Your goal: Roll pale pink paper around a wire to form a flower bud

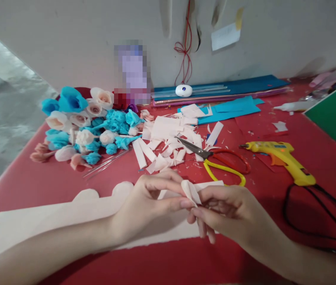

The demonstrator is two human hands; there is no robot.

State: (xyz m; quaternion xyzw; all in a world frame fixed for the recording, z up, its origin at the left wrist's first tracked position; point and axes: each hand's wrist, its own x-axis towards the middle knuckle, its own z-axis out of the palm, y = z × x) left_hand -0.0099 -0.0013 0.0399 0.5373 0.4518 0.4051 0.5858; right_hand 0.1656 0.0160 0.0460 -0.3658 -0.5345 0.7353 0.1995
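A small pale pink paper petal (pixel 190 190), folded into a cone-like shape, is held between my two hands. My left hand (pixel 156 194) pinches it from the left with thumb and fingertips. From the right, my right hand (pixel 225 206) grips its lower edge between thumb and index finger, the other fingers curled below. Beneath both hands lies a long pale paper sheet (pixel 63 221), with rounded paper pieces (pixel 87 195) along its far edge. Just beyond the hands, scissors (pixel 206 153) with red and yellow handles rest on paper scraps.
Blue and pale paper flowers (pixel 96 128) are heaped at the left. Cut paper strips (pixel 168 138) lie mid-table. A yellow glue gun (pixel 286 158) with a black cord (pixel 310 233) sits right. Blue paper (pixel 230 111) and a white oval device (pixel 183 90) are near the wall.
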